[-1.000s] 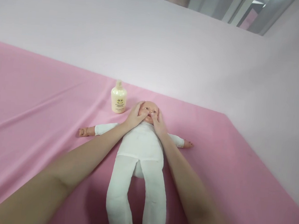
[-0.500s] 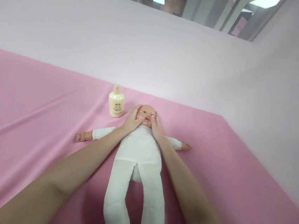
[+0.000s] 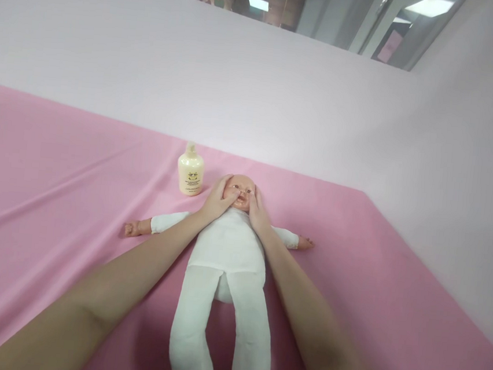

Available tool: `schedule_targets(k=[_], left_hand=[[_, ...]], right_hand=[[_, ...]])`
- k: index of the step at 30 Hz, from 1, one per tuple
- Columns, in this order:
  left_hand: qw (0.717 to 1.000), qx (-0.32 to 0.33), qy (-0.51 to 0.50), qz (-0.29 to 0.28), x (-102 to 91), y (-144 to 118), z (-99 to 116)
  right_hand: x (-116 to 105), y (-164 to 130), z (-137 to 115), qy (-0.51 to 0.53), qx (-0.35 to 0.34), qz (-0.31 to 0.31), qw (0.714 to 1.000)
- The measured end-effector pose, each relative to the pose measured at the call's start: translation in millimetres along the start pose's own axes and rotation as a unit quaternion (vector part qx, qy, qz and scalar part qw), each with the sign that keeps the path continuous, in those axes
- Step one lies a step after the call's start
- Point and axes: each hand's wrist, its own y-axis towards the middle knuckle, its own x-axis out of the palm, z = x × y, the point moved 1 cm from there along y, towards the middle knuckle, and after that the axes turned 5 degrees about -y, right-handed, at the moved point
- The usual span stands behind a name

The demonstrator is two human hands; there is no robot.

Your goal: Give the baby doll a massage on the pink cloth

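A baby doll point(image 3: 229, 244) with a white cloth body lies on its back, head away from me and arms stretched out sideways. My left hand point(image 3: 218, 199) cups the left side of its head, the thumb resting on the cheek beside the nose. On the other side my right hand point(image 3: 259, 210) holds the head the same way, thumb on the opposite cheek. The fingertips of both hands are partly hidden around the head. Just left of the head stands a cream-coloured bottle point(image 3: 190, 174) with dark print on its front.
The doll lies on a pink sheet point(image 3: 371, 290) with some creases at the left. Behind it rises a white wall point(image 3: 238, 91), which also bounds the right side. A window point(image 3: 332, 19) with light reflections runs along the top.
Both thumbs have slid slightly outward on the doll's cheeks, away from the nose. The hands still hold the head, and the bottle stands where it was. The view has shifted very slightly.
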Motion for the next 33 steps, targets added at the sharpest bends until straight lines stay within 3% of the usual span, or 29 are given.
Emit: schedule_targets(k=[33], left_hand=[[1.0, 0.01, -0.005, 0.001, -0.8, 1.0, 0.1]], right_hand=[[2.1, 3.0, 1.4, 0.008, -0.015, 0.008, 1.0]])
